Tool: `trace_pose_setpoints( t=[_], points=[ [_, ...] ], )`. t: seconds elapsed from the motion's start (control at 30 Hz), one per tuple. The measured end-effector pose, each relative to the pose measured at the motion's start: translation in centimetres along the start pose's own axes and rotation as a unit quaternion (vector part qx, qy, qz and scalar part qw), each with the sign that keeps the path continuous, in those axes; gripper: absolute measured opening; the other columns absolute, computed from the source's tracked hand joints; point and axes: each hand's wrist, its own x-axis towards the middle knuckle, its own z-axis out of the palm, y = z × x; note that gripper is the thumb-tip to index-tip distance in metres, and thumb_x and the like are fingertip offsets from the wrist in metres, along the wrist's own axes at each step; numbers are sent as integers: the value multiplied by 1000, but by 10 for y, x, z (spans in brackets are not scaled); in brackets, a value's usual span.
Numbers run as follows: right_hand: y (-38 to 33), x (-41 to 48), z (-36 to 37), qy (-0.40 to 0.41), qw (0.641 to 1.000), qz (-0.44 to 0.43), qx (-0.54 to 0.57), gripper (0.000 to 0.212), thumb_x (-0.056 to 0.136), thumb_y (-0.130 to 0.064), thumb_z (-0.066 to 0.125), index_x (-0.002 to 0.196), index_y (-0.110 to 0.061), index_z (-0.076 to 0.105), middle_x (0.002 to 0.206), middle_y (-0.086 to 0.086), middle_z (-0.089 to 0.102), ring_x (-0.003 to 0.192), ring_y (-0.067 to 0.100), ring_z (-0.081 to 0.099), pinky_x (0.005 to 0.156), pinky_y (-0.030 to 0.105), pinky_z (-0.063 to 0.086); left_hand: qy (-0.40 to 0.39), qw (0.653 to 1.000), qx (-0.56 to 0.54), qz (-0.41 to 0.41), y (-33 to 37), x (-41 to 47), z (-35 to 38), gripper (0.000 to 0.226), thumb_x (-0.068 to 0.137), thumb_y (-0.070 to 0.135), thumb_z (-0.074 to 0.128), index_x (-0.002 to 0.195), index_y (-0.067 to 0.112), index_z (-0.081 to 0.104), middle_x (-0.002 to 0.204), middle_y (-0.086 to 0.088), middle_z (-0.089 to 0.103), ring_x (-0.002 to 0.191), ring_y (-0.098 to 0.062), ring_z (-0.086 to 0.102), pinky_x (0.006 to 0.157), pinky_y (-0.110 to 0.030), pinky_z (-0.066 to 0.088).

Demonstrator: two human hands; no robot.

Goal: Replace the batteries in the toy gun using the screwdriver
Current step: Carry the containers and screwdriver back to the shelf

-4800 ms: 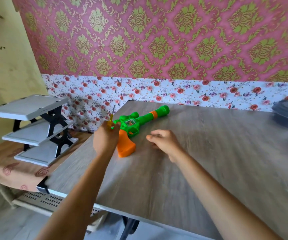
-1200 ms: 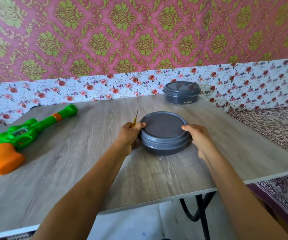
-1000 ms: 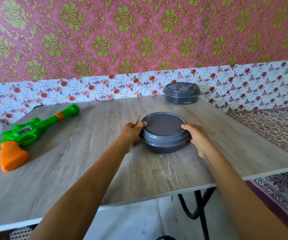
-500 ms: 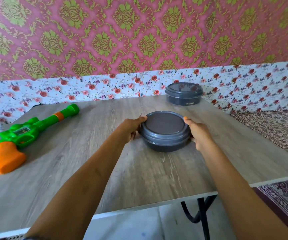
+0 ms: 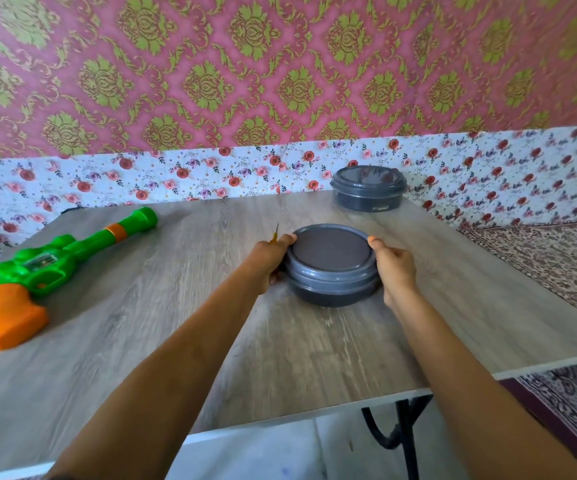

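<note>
A green toy gun (image 5: 62,258) with an orange grip lies on its side at the left of the wooden table (image 5: 162,341). A round grey lidded container (image 5: 330,263) stands at the table's middle. My left hand (image 5: 268,259) presses its left side while also holding a thin yellow-handled screwdriver (image 5: 274,234), whose tip pokes up past my fingers. My right hand (image 5: 392,266) grips the container's right side, thumb on the lid rim. No batteries are visible.
A second grey lidded container (image 5: 368,188) stands at the back right near the floral wall. The table's front edge and a black leg (image 5: 401,434) show below my arms. A patterned cloth (image 5: 557,261) lies to the right.
I turned from the toy gun to the container and took it between both hands. Over the last second the container and my hands shifted slightly away from me; the screwdriver stays in my left hand.
</note>
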Motion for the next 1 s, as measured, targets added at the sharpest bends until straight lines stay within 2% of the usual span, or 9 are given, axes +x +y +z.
trace_pose_setpoints(
  t=[0.13,0.3,0.43,0.5,0.63,0.73,0.83,0.93,1.0],
  points=[
    [-5,-11,8,14,999,16,43,32,86,-30,58,62,-10,52,83,7,58,80,24,53,76,34,44,-17,996,-90,0,-3,0,-2,44,87,44,59,115,10,56,89,-7,62,80,-21,57,71,-31,47],
    [-14,-14,31,9,999,3,49,35,85,-31,60,74,3,62,79,7,58,78,23,52,81,41,49,-43,991,-128,-6,0,2,-25,48,81,38,68,118,12,53,93,-8,63,78,-21,60,64,-32,51],
    [-19,-8,61,-60,997,-6,48,35,85,-32,59,87,2,64,87,7,60,83,22,54,75,36,44,-28,990,-139,-5,-3,19,-52,60,79,37,69,129,15,46,110,-12,61,87,-25,62,67,-38,54],
    [-18,-1,78,-117,992,3,40,27,86,-34,57,98,-11,63,102,6,62,92,21,55,77,31,42,-9,989,-146,-5,-3,32,-66,56,80,37,68,128,15,47,108,-11,61,88,-25,61,74,-40,55],
    [-13,28,108,-152,987,12,50,20,88,-36,55,78,-19,58,99,7,65,95,23,57,91,36,46,17,988,-154,-3,2,74,-92,47,81,38,67,120,14,53,98,-8,62,86,-24,61,82,-41,54],
    [-10,51,126,-144,989,17,27,19,89,-33,55,76,-19,58,110,14,64,106,26,59,101,41,41,27,986,-163,0,10,106,-106,39,82,37,65,113,16,54,92,-5,60,80,-20,58,73,-36,52],
    [-11,70,142,-135,990,21,29,19,88,-30,57,83,-11,60,111,19,64,111,31,58,105,45,39,33,985,-168,0,18,128,-109,46,81,36,66,120,15,54,97,-5,60,81,-20,58,67,-33,51],
    [-20,79,152,-127,991,28,29,39,87,-27,57,103,9,55,120,27,58,114,38,54,104,48,38,38,983,-181,-16,29,137,-108,49,82,35,66,124,15,52,97,-5,60,78,-19,58,60,-31,49],
    [-29,83,154,-135,990,29,24,29,87,-25,56,95,2,61,119,25,59,111,35,57,101,42,41,36,979,-199,-22,36,139,-106,51,82,34,66,127,15,51,100,-5,61,80,-19,59,60,-31,49]
  ],
)
